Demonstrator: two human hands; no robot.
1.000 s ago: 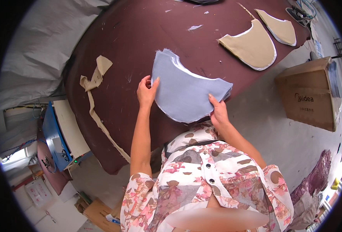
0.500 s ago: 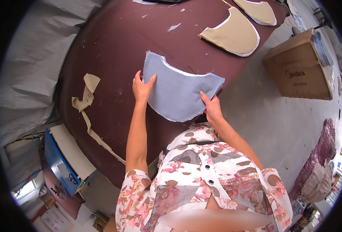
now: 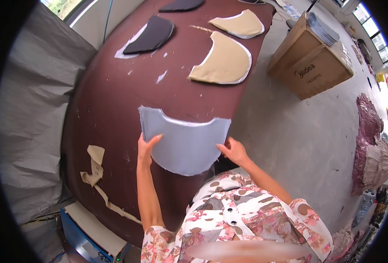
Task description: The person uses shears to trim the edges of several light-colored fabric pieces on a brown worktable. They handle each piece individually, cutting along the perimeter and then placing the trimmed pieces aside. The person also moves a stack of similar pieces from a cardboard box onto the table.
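Note:
A light blue, curved fabric panel (image 3: pixel 185 147) is held up over the near part of the brown table, its notched edge away from me and its rounded edge toward me. White lining shows along the notch, and the raw edges are frayed. My left hand (image 3: pixel 146 149) grips its left side, thumb on top and fingers underneath. On the right side my right hand (image 3: pixel 234 152) pinches the panel the same way. The fingers beneath the cloth are partly hidden.
Beige panels (image 3: pixel 224 59) and dark panels (image 3: pixel 152 35) lie farther up the brown table (image 3: pixel 110 101). A beige fabric strip (image 3: pixel 99 175) trails at the left. Right of the table, a cardboard box (image 3: pixel 312 61) stands on the grey floor, with crumpled plastic (image 3: pixel 369 144) beyond.
My view has tilted up, bringing the dark panels and windows into sight. The blue panel has turned slightly and is more level; both hands keep their hold.

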